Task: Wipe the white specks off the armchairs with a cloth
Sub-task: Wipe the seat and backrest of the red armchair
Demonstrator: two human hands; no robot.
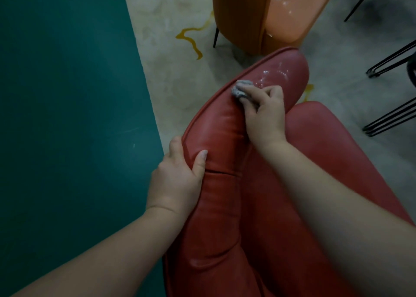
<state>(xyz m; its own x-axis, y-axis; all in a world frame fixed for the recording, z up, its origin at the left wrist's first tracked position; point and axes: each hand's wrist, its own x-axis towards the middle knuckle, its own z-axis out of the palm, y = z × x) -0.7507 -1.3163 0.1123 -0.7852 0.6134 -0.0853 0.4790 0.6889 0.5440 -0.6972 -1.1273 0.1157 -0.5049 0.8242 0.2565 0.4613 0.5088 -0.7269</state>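
Grey, soft cloth (242, 90) is bunching under your pinching right hand (265, 114) while your left hand (180, 175) is gripping the red armchair (225, 139) edge.

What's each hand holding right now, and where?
The right hand pinches a bunched grey cloth at its near end, pressing it on the red armchair's arm. The left hand grips that arm's outer edge.

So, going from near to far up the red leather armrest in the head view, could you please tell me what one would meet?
Left hand gripping the red leather armchair → right hand → crumpled grey cloth → white specks near the armrest tip → orange leather armchair.
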